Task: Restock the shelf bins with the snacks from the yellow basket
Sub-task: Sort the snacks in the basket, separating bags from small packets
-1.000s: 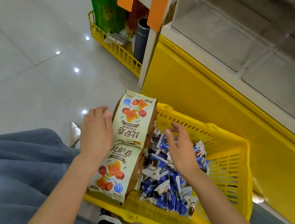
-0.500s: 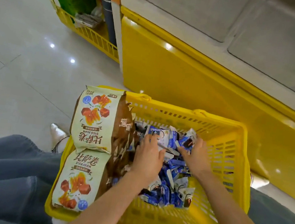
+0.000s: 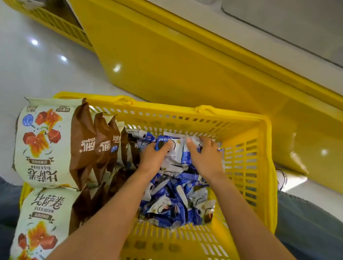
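While both hands work in a heap of blue-and-white snack packets [image 3: 175, 198], the left hand [image 3: 152, 159] curls its fingers and thumb round one packet [image 3: 174, 150] and the right hand [image 3: 204, 159] clutches others just beside it, at the heap's 12 o'clock end. The heap lies loose in the yellow basket [image 3: 270, 172], with cream-and-brown snack bags [image 3: 43, 140] standing at its 9 o'clock side. Beyond the basket at 12 o'clock stands the yellow shelf base [image 3: 177, 53], with the shelf bins [image 3: 296, 17] above it.

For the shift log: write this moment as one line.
stage: picking | left hand: grips small blue-and-white snack packets | right hand: on same pile, grip unclear | yellow plastic basket: holds brown-and-cream snack bags
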Tool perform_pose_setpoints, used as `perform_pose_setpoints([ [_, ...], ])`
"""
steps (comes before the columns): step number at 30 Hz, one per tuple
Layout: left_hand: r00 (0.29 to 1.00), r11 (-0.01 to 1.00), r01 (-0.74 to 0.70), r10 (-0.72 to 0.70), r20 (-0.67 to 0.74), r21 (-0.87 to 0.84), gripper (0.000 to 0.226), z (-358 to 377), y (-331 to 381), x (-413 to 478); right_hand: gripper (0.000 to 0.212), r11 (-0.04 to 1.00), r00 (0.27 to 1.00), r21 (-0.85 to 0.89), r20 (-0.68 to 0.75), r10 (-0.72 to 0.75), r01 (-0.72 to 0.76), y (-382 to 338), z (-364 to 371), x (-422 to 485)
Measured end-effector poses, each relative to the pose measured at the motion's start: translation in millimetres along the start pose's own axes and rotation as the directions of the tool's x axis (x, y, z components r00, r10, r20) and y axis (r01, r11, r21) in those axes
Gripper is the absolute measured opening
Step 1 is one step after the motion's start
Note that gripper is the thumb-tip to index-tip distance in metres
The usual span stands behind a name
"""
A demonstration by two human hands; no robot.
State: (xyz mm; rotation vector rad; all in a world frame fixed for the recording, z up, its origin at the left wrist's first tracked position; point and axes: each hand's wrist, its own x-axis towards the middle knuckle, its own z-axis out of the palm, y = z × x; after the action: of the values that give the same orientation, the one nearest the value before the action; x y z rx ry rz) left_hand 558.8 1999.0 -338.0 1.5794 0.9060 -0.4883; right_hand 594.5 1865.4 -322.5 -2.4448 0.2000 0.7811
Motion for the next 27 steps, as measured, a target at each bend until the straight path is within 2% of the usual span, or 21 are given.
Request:
perform_pose_setpoints([
  [2, 0.999, 1.000, 0.002, -0.001, 0.039, -0.026, 0.042, 5, 2, -6, 0.069, 1.000, 0.999, 0.006, 0.046, -0.009, 0.009, -3, 5, -5],
  [4, 0.998, 0.999, 0.006, -0.003, 0.058, -0.053, 0.046, 6, 1, -13, 0.067, 0.999, 0.996, 0.042, 0.084, -0.038, 0.035, -4, 10, -14],
  [6, 0.996, 0.997, 0.010, -0.002, 0.091, -0.082, 0.034, 2, -2, -26, 0.064, 0.983, 0.989, 0.174, 0.126, -0.077, 0.054, -1, 13, -30],
  [8, 0.992, 0.993, -0.008, 0.023, 0.128, -0.121, 0.011, -1, -6, -43, 0.064, 0.959, 0.981, 0.278, 0.165, -0.100, 0.051, 7, 13, -49],
  [14, 0.930, 0.973, -0.150, 0.198, 0.309, -0.174, 0.022, 13, -35, -91, 0.057, 0.939, 0.973, 0.344, 0.215, -0.080, 0.001, 48, -5, -101],
  [16, 0.891, 0.967, -0.254, 0.247, 0.382, -0.034, 0.025, 17, -44, -102, 0.054, 0.952, 0.968, 0.304, 0.230, -0.098, 0.024, 61, -9, -111],
  [17, 0.871, 0.933, -0.337, 0.256, 0.420, 0.130, 0.031, 19, -49, -103, 0.052, 0.964, 0.966, 0.266, 0.242, -0.092, 0.025, 66, -9, -114],
  [19, 0.852, 0.722, -0.483, 0.257, 0.455, 0.496, 0.043, 16, -57, -101, 0.051, 0.990, 0.951, 0.140, 0.306, -0.044, 0.000, 77, -9, -113],
  [20, 0.852, 0.631, -0.512, 0.284, 0.440, 0.583, 0.042, 12, -59, -100, 0.052, 0.998, 0.935, 0.057, 0.353, -0.015, -0.006, 81, -8, -112],
  [21, 0.849, 0.596, -0.528, 0.341, 0.405, 0.605, 0.038, 7, -60, -97, 0.054, 1.000, 0.922, -0.023, 0.387, 0.011, -0.002, 83, -7, -111],
  [23, 0.838, 0.618, -0.532, 0.480, 0.259, 0.579, 0.031, -6, -58, -93, 0.059, 0.994, 0.929, -0.107, 0.371, 0.017, 0.024, 82, -5, -107],
  [24, 0.836, 0.636, -0.512, 0.523, 0.165, 0.578, 0.031, -13, -57, -89, 0.060, 0.995, 0.948, -0.092, 0.319, 0.007, 0.024, 79, -5, -105],
  [25, 0.844, 0.663, -0.470, 0.531, 0.076, 0.583, 0.035, -19, -57, -83, 0.062, 0.998, 0.969, -0.059, 0.246, -0.018, 0.033, 75, -4, -102],
  [27, 0.894, 0.738, -0.361, 0.448, -0.013, 0.570, 0.050, -27, -55, -72, 0.066, 0.996, 0.992, -0.005, 0.096, -0.085, 0.086, 61, -2, -94],
])
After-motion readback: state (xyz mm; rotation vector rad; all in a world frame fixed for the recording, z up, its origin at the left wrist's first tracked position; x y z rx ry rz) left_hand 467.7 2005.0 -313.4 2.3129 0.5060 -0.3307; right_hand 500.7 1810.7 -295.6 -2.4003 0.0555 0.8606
